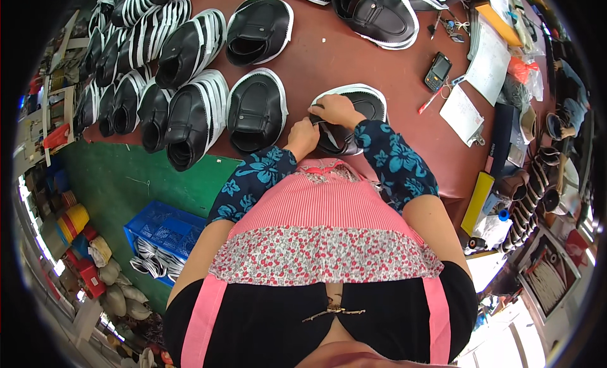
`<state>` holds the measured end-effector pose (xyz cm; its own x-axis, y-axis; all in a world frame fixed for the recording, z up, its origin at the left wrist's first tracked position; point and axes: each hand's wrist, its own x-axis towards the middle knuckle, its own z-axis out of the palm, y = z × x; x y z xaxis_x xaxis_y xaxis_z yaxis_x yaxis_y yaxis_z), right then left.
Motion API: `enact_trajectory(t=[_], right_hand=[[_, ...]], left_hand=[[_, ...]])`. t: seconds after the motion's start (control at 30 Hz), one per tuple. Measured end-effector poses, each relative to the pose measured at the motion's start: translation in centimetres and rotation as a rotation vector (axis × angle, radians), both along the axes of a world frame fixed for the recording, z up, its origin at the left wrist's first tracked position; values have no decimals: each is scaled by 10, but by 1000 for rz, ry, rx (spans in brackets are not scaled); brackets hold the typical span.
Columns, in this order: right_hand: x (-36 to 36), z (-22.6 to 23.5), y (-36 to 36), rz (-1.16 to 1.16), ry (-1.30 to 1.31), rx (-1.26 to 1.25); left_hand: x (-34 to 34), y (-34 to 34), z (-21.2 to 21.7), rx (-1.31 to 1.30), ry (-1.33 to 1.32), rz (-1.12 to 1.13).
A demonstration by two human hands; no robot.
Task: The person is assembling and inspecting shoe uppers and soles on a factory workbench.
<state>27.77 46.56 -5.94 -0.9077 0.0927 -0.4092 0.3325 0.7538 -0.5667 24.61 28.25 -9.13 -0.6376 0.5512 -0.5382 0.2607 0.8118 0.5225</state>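
On the near part of the reddish-brown table [398, 71] lies a black shoe upper [370, 106] with a white band along its edge, its rounded toe pointing away from me. My left hand [303, 138] is closed on the upper's left side, near the opening. From above, my right hand [335, 110] grips the same side, its fingertips bent inward and nearly touching the left ones. What lies between the fingertips is too small to make out. Just left of my hands rests another black upper [257, 109], and behind that one sits a similar upper [260, 28].
Nested rows of black-and-white uppers [190, 115] fill the table's left. More uppers [376, 17] lie at the far edge. At right are a handheld device [437, 71], a red pen [431, 102], a clipboard [465, 114] and keys [454, 31]. A blue crate [165, 232] stands on the green floor.
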Motion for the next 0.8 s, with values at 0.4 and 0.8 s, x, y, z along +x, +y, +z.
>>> enact_trajectory(t=[0.4,0.8], right_hand=[[3,-16,0,-117,59,133],[37,21,4,-300,163,47]], left_hand=[[-2,9,-1,22,-22,41],[-7,-2,-13,57,-143,177]])
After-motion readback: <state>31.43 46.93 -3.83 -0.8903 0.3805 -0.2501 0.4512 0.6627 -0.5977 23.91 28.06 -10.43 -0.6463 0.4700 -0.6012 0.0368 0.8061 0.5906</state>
